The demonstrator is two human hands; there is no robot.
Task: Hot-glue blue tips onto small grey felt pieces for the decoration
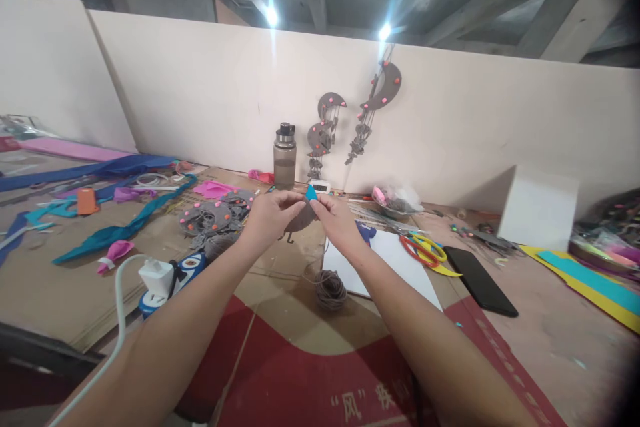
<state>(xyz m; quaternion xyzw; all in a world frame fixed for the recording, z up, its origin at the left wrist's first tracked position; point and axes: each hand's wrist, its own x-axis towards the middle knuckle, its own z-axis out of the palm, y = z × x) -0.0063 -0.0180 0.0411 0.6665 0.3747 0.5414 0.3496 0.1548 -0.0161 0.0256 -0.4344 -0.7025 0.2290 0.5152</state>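
Both hands are raised close together over the middle of the table. Between the fingers of my left hand (270,217) is a grey felt piece (302,217), mostly covered by the fingers. My right hand (336,219) pinches a small blue pointed felt piece (311,193) at the top edge of the grey one. Whether the two pieces are joined cannot be made out. Below the hands a ball of grey yarn (331,290) lies on the cardboard, beside a white sheet (395,267). A blue tool (367,232), partly behind my right forearm, lies on that sheet.
Grey felt shapes with pink dots (210,219) and a power strip with a white charger (157,277) lie left. Scissors (423,250) and a black phone (480,280) lie right. A water bottle (285,159) stands behind; grey moon-shaped hangings (383,88) hang on the white partition.
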